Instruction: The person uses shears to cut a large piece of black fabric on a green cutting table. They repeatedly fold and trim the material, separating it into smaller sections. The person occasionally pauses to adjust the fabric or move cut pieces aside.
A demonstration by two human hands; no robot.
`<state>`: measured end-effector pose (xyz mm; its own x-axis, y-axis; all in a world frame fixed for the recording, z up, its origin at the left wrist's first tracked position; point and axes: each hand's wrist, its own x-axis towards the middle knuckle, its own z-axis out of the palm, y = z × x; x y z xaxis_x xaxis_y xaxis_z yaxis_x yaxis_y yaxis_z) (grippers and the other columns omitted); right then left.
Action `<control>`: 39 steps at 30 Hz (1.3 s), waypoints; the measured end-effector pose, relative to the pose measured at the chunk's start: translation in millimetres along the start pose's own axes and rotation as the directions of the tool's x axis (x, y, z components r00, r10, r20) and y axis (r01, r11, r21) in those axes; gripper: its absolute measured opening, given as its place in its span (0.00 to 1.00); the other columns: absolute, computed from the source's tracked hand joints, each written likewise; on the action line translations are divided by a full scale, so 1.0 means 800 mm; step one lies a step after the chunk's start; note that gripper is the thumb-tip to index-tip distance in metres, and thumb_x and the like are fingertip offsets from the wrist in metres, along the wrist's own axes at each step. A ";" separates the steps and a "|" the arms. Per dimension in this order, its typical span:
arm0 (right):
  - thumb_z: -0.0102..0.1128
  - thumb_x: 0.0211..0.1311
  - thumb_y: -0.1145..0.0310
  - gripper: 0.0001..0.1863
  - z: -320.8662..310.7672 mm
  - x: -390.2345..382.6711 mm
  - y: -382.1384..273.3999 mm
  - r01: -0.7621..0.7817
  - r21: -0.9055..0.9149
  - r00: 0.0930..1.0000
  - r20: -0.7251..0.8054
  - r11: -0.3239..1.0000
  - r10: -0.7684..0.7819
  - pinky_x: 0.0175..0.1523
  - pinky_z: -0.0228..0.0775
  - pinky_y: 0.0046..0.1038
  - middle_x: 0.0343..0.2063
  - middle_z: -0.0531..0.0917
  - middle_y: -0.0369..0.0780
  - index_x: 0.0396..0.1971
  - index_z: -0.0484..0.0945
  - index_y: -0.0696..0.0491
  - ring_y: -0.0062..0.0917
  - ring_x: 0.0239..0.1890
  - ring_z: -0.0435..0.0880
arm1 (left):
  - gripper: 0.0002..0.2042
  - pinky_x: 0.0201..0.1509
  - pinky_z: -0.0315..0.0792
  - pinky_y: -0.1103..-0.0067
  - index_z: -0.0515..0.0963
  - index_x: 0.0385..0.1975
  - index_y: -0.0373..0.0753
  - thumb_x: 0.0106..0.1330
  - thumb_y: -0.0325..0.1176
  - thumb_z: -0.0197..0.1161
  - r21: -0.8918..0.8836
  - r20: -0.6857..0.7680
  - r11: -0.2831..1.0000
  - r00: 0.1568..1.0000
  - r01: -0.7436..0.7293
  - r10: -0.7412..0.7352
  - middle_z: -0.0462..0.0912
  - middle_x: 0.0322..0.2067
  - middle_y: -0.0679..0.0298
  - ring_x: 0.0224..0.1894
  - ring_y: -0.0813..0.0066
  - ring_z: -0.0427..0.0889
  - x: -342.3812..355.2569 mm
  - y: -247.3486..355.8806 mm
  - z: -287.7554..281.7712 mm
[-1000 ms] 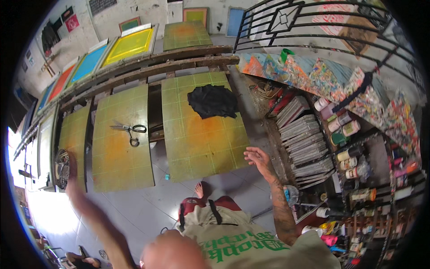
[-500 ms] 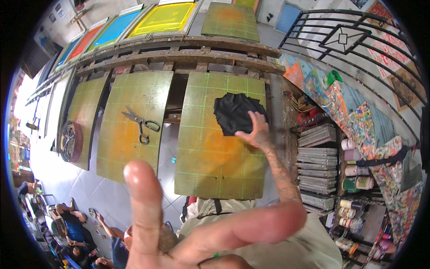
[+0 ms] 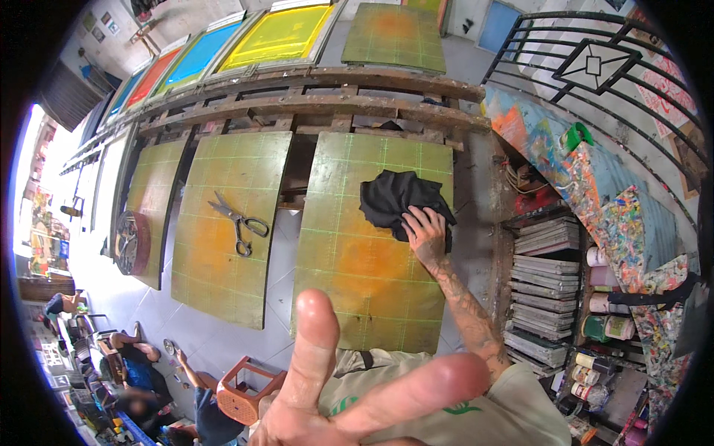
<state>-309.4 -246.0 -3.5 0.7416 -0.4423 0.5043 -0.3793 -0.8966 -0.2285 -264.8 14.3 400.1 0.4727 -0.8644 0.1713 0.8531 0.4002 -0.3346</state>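
Observation:
A piece of black cloth (image 3: 398, 195) lies rumpled on the upper right of the nearest green, grid-lined board (image 3: 349, 297). My right hand (image 3: 428, 236) rests at its lower right, fingers curled onto the fabric; the thumb is hidden. Folds run out from my fingertips, and one edge reaches past the board's right side. Large and close in front, my left hand (image 3: 320, 405) is raised with two digits spread wide and nothing visible between them. Its remaining fingers are mostly cut off by the lower edge. Black-handled scissors (image 3: 239, 221) lie part-opened on the middle board (image 3: 216, 290), left of the cloth.
A round dark-red container (image 3: 132, 241) sits on the far-left board. Behind runs a wooden rail (image 3: 297, 108), with coloured screen frames (image 3: 279, 37) beyond. To the right are stacked grey frames (image 3: 547, 297) and paint jars (image 3: 595, 364). A red-brown plastic stool (image 3: 242, 398) and seated people are lower left.
My right hand has closed onto the cloth, which is now more bunched and folded. My left hand has shifted right in the picture. The view itself has moved slightly.

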 end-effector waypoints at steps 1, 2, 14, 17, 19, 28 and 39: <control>0.66 0.61 0.68 0.12 0.006 0.006 0.000 0.013 0.049 1.000 -0.003 0.999 -0.012 0.54 0.68 0.41 0.49 0.81 0.39 0.44 0.83 0.51 0.37 0.52 0.76 | 0.51 0.63 0.65 0.45 0.27 0.72 0.68 0.64 0.19 0.58 0.042 0.112 0.999 0.993 0.020 -0.025 0.28 0.74 0.48 0.69 0.27 0.53 0.005 -0.001 -0.015; 0.66 0.61 0.69 0.11 0.010 0.011 0.004 0.024 0.088 1.000 -0.008 0.996 -0.023 0.51 0.70 0.40 0.46 0.82 0.40 0.43 0.82 0.53 0.37 0.48 0.77 | 0.51 0.63 0.65 0.45 0.27 0.71 0.69 0.64 0.19 0.58 0.071 0.152 0.997 0.987 0.037 -0.047 0.28 0.74 0.47 0.69 0.27 0.52 0.009 -0.001 -0.027; 0.61 0.69 0.56 0.23 -0.107 0.044 0.048 -0.376 0.762 0.519 0.645 -0.528 0.561 0.60 0.72 0.34 0.49 0.83 0.43 0.54 0.76 0.58 0.31 0.52 0.82 | 0.57 0.62 0.67 0.41 0.21 0.70 0.76 0.62 0.16 0.60 0.138 -0.200 0.923 0.922 0.360 -0.330 0.22 0.73 0.43 0.71 0.25 0.40 0.001 0.037 0.032; 0.59 0.68 0.59 0.20 -0.147 0.028 0.026 -0.332 0.738 0.482 0.668 -0.587 0.567 0.60 0.73 0.32 0.48 0.83 0.40 0.53 0.78 0.56 0.29 0.51 0.82 | 0.59 0.62 0.67 0.40 0.20 0.69 0.77 0.62 0.16 0.61 0.083 -0.277 0.872 0.852 0.482 -0.445 0.21 0.73 0.42 0.71 0.25 0.37 0.007 0.048 0.037; 0.58 0.68 0.61 0.18 -0.150 0.007 0.036 -0.352 0.772 0.398 0.635 -0.529 0.662 0.57 0.74 0.30 0.47 0.84 0.39 0.51 0.79 0.56 0.27 0.48 0.84 | 0.58 0.62 0.67 0.41 0.21 0.69 0.76 0.62 0.16 0.62 0.067 -0.279 0.874 0.851 0.481 -0.446 0.22 0.72 0.42 0.71 0.26 0.38 0.010 0.050 0.034; 0.60 0.68 0.57 0.22 -0.071 -0.003 0.025 -0.707 0.701 0.565 0.639 -0.094 0.522 0.48 0.76 0.26 0.42 0.84 0.39 0.50 0.79 0.61 0.22 0.42 0.84 | 0.46 0.59 0.70 0.51 0.36 0.67 0.64 0.62 0.22 0.64 0.269 -0.145 0.950 0.982 0.160 -0.125 0.39 0.68 0.43 0.67 0.38 0.51 0.016 0.028 0.001; 0.65 0.61 0.46 0.35 -0.082 0.017 0.013 -0.724 0.579 0.671 0.468 0.375 0.575 0.61 0.66 0.33 0.50 0.83 0.49 0.53 0.78 0.63 0.35 0.55 0.80 | 0.34 0.57 0.74 0.63 0.54 0.64 0.48 0.62 0.30 0.68 0.812 0.226 0.525 0.967 -0.255 0.119 0.59 0.64 0.45 0.61 0.52 0.68 0.010 0.034 -0.026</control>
<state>-339.6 -259.8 55.8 0.5385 -0.8227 -0.1821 -0.3589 -0.0284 -0.9330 -242.5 12.0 372.9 0.6085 -0.7191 0.3356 0.5064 0.6775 0.5334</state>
